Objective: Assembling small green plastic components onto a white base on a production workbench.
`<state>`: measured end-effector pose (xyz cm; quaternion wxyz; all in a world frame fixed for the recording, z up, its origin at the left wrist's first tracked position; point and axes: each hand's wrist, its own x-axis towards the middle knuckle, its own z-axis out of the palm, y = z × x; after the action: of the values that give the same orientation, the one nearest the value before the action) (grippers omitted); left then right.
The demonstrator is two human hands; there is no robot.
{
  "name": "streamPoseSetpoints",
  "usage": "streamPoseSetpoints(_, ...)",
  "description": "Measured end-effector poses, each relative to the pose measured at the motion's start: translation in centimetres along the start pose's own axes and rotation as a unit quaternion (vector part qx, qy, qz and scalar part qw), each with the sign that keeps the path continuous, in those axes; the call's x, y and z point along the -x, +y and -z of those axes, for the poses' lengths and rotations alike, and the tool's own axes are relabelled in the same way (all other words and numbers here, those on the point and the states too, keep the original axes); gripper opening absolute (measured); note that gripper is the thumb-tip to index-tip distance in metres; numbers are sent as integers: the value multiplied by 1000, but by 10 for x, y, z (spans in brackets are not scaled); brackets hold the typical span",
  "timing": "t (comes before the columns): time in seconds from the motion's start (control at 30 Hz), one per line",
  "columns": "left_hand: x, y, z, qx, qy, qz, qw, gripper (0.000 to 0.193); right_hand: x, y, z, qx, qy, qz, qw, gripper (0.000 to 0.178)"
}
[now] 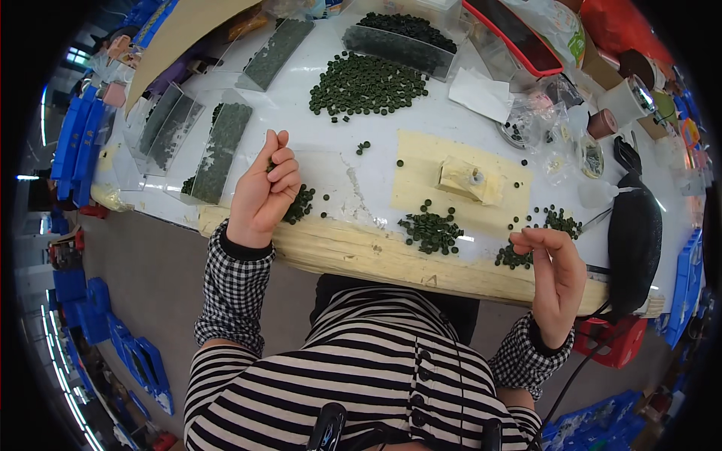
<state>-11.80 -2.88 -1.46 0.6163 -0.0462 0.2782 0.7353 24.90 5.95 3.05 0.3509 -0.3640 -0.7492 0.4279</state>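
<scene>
My left hand (263,192) is raised over the table's front edge, its fingers curled in. A bit of dark green shows between thumb and fingers, like the small round pieces on the table. Beside its wrist lies a small heap of dark green round pieces (299,207). Thumb and fingertips of my right hand (556,274) come together beside another small heap (511,255); whatever they pinch, if anything, I cannot make out. Between the hands, near the edge, is a middle heap (432,231). Behind it a yellow-taped block (468,180) with a small metal tip sits on yellow sheeting (414,154).
A large spread of green pieces (365,84) lies farther back. Clear bins (222,154) stand at left, another bin (398,49) at the back. A red-framed phone (519,34), white paper (481,95), plastic bags (553,109) and a black pouch (635,240) crowd the right.
</scene>
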Motion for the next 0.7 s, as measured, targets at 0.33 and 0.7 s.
streamPoseSetpoints(0.33,6,-10,-33,-180,100,-31,978,19,-1,-1,-15,-1,-45,12,999,25)
streamPoseSetpoints(0.7,-22,-27,-36,-859,-87,-268,428,19,9,8,-3,-13,6,-15,1000,26)
